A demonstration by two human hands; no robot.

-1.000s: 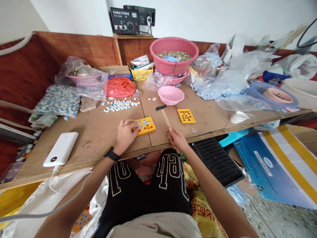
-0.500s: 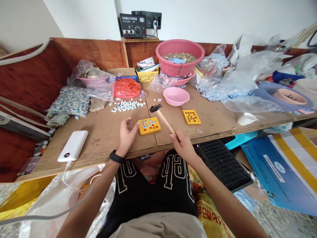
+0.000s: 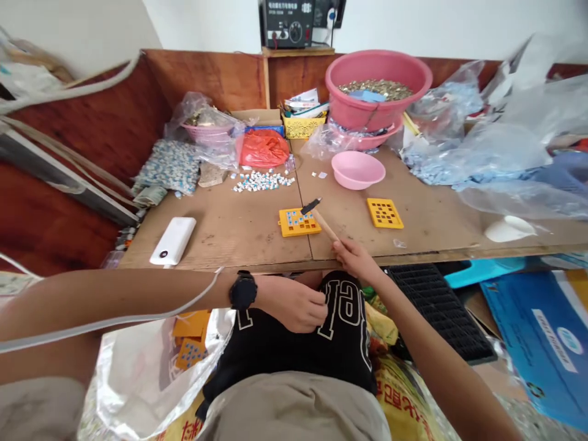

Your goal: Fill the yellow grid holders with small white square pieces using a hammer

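A: So, leftmost risk?
B: White power bank [image 3: 173, 241] on the table [image 3: 234, 236]; a pale cable [image 3: 92, 329] crosses the left forearm [image 3: 174, 285]. A reach could snag the cable and yank whatever it feeds.
A: Left hand [image 3: 296, 306]?
B: Over the lap [image 3: 280, 352], fingers curled in; can't tell if they pinch anything.
A: Yellow tray [image 3: 299, 232]?
B: Flat near the table's front edge, partly filled with blue-and-white pieces. No hand steadies it, so a knock could slide it.
A: Hammer [image 3: 325, 225]?
B: Head at the tray's far right side, contact unclear. Right hand [image 3: 353, 258] has its fingers closed round the handle; an off-centre blow could jolt pieces out.
A: Second yellow tray [image 3: 388, 225]?
B: Right of the hammer, apart; a wide swing might clip it.
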